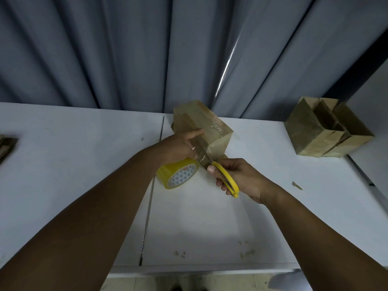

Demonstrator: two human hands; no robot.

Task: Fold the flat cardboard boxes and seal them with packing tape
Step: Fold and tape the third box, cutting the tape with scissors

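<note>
Dim, cool light; a soft shadow pools on the white worktop (210, 234), glare streaks the curtain (227, 68), edges bow outward.

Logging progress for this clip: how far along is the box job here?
Done: several folded boxes stand far right on the table. In hand: the left hand holds the tape roll by the centre box while the right hand sets scissors to the strip. Left: flat cardboard at the left edge.
</note>
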